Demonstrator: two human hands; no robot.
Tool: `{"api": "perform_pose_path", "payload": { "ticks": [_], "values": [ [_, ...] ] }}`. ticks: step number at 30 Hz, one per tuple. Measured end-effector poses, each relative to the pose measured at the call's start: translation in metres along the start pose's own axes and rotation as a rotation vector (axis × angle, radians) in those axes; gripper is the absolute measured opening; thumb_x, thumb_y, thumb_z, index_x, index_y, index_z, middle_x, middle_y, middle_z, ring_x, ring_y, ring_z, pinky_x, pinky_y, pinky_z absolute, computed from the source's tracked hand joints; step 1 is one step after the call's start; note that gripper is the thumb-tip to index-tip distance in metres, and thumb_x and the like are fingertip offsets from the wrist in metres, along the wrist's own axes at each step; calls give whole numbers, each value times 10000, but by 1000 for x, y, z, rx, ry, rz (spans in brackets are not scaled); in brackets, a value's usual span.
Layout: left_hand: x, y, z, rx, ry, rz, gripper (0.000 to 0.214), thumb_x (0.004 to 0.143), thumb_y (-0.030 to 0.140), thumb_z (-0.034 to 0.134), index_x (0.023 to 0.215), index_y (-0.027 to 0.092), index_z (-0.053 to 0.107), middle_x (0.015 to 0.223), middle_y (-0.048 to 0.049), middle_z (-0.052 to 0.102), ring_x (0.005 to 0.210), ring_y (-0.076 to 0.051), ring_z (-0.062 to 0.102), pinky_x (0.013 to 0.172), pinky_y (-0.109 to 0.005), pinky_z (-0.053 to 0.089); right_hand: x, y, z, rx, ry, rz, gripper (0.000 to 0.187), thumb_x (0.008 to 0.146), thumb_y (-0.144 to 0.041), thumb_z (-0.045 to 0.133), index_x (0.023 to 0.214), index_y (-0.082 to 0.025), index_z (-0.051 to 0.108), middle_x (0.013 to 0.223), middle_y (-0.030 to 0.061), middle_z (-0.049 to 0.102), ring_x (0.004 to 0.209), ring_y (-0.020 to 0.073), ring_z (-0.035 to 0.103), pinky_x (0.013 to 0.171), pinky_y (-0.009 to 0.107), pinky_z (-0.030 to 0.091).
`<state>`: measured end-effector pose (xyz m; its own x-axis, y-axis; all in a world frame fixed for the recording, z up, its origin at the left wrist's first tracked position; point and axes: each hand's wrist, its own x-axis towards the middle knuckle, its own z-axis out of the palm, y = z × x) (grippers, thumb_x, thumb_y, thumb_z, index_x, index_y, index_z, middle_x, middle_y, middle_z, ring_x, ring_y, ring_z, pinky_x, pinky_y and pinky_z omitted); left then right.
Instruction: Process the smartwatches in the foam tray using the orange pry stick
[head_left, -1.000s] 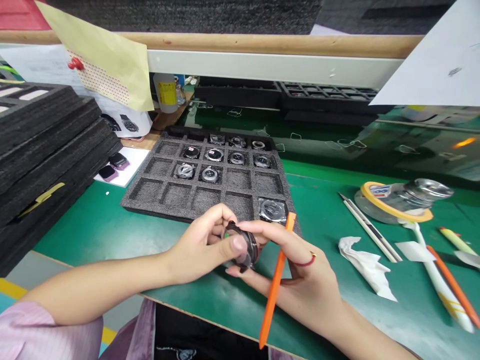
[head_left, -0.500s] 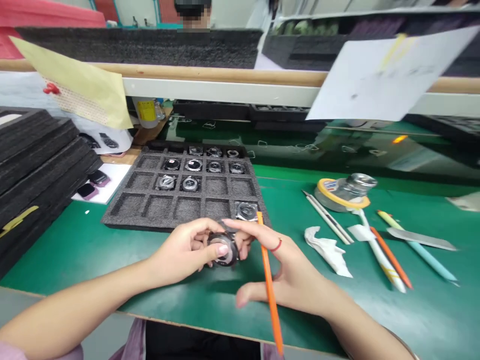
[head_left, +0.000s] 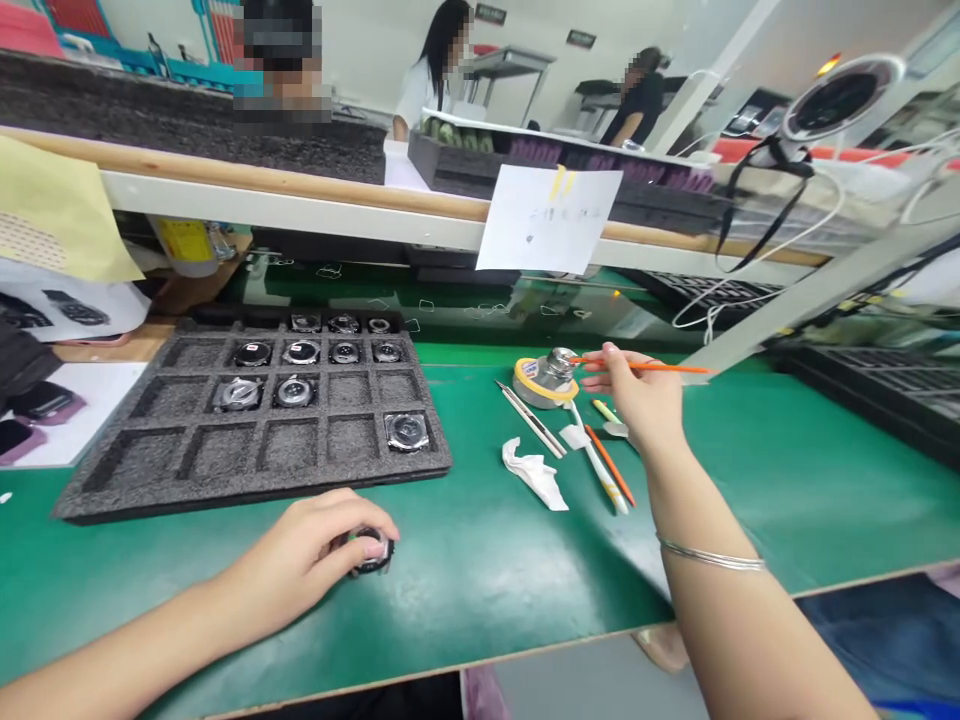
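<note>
My left hand (head_left: 334, 555) is closed around a round dark watch case (head_left: 373, 550) low over the green table, its fingers hiding part of it. My right hand (head_left: 637, 395) grips a thin orange stick (head_left: 671, 368), whose tip meets the metal top of a small dispenser bottle (head_left: 560, 362). That bottle stands inside a yellow tape roll (head_left: 529, 385). Behind my left hand lies a grey foam tray (head_left: 259, 478) with several watch cases in its pockets, one of them, a square-framed case (head_left: 406, 432), in the front right pocket.
Between tray and right arm lie a crumpled tissue (head_left: 534, 475), a pair of slim tweezers (head_left: 532, 420), a white toothbrush-like handle (head_left: 600, 470) and another orange stick (head_left: 611, 467). A shelf (head_left: 315, 215) with a hanging paper (head_left: 551, 220) crosses behind. Several co-workers are beyond it.
My right hand has left the watch case and moved right and away to the bottle, carrying the orange stick. My left hand keeps the watch case. The view has turned right.
</note>
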<state>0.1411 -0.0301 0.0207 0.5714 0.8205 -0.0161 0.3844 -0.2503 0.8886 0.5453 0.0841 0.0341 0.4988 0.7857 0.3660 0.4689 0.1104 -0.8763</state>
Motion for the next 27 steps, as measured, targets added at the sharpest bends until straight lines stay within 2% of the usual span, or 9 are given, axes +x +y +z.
{"api": "perform_pose_path", "payload": {
  "ticks": [6, 11, 13, 15, 18, 19, 21, 24, 27],
  "values": [
    [4, -5, -1, 25, -151, -80, 157, 946, 345, 619, 899, 216, 694, 825, 17, 701, 621, -107, 506, 574, -213, 338, -3, 3, 6, -131, -28, 56, 230, 958, -343, 657, 862, -138, 694, 787, 9, 720, 689, 129, 695, 725, 317, 606],
    [3, -11, 6, 71, -101, -123, 247, 883, 416, 680, 787, 205, 593, 500, 105, 387, 486, -90, 337, 508, -210, 250, -19, -21, 9, -162, 4, 37, 110, 949, -179, 638, 870, -138, 702, 830, 38, 731, 727, 136, 695, 783, 328, 573],
    [1, -11, 8, 60, -47, -157, 243, 865, 398, 689, 811, 212, 542, 501, 115, 405, 473, -85, 355, 494, -201, 256, -44, -34, 14, -121, 40, -6, 96, 935, -158, 620, 894, -135, 704, 862, 92, 750, 744, 161, 718, 787, 333, 560],
    [1, -10, 8, 4, -14, -192, 240, 845, 361, 701, 938, 215, 535, 630, 90, 570, 499, -79, 413, 497, -192, 305, -83, -47, 21, -43, 24, -47, 67, 927, -187, 629, 916, -147, 681, 870, 106, 758, 744, 163, 739, 771, 320, 576],
    [4, -7, 4, -73, -38, -212, 431, 826, 322, 717, 1211, 215, 556, 910, 17, 701, 534, -65, 454, 508, -189, 357, -161, -60, 30, 74, -198, -72, 73, 868, -233, 725, 835, -179, 688, 737, 62, 760, 698, 181, 762, 696, 292, 619],
    [5, -7, 3, -76, -57, -215, 443, 831, 318, 714, 1243, 216, 588, 909, 12, 703, 530, -61, 448, 502, -187, 350, -186, -62, 32, 128, -331, -111, 67, 862, -240, 741, 867, -188, 699, 754, 57, 770, 703, 182, 768, 680, 282, 633],
    [7, -6, 0, -72, -101, -230, 376, 849, 332, 703, 1203, 208, 679, 754, 27, 672, 505, -63, 422, 482, -182, 322, -227, -65, 37, 212, -418, -148, 39, 883, -229, 724, 903, -215, 694, 753, 27, 777, 667, 166, 768, 595, 230, 628],
    [9, -5, -2, -100, -154, -256, 301, 874, 345, 685, 1124, 187, 737, 619, 26, 654, 485, -74, 439, 469, -178, 328, -257, -67, 42, 237, -452, -180, 95, 878, -161, 715, 923, -238, 682, 821, 1, 791, 714, 142, 777, 627, 190, 627],
    [9, -6, -3, -137, -175, -245, 285, 880, 321, 680, 1121, 174, 719, 758, -24, 751, 504, -80, 519, 478, -180, 388, -258, -67, 46, 214, -462, -212, 105, 878, -147, 710, 901, -239, 664, 839, -14, 788, 744, 121, 772, 667, 169, 618]
  ]
}}
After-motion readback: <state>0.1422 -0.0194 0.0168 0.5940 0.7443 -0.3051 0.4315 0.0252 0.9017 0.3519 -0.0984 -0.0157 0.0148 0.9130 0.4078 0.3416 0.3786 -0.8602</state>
